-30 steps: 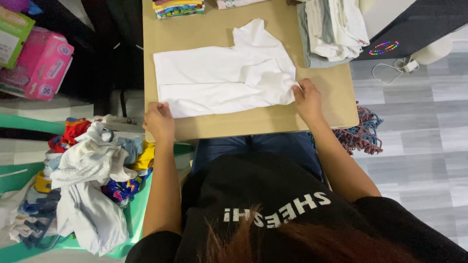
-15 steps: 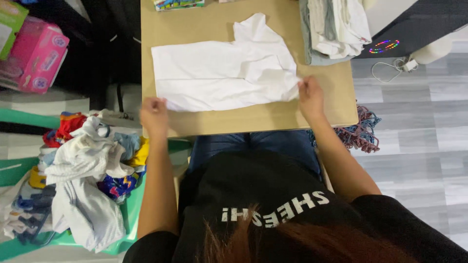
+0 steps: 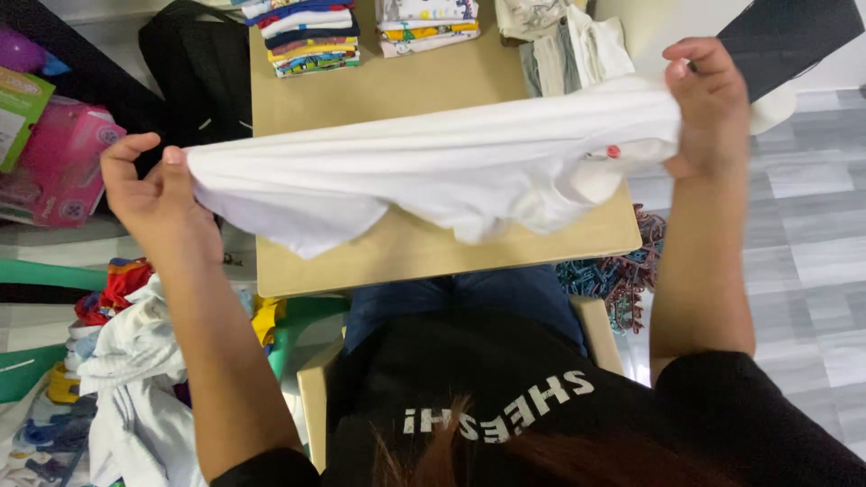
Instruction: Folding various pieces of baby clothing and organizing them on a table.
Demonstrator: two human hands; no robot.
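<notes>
White shirt (image 3: 433, 176) is hanging stretched between both hands, lifted above the tan counter (image 3: 424, 81), its lower folds drooping toward the counter's near edge. Left hand (image 3: 149, 189) is pinching one end, fingers closed on the cloth, forearm rising steeply from below. Right hand (image 3: 708, 104) is gripping the opposite end, fingers curled shut over the fabric, arm extending upward and held higher than the left. For a clean fold, both ends should be kept level and taut so the slack middle is not bunching. Folded clothes stacks (image 3: 307, 36) are lying beyond the hands.
</notes>
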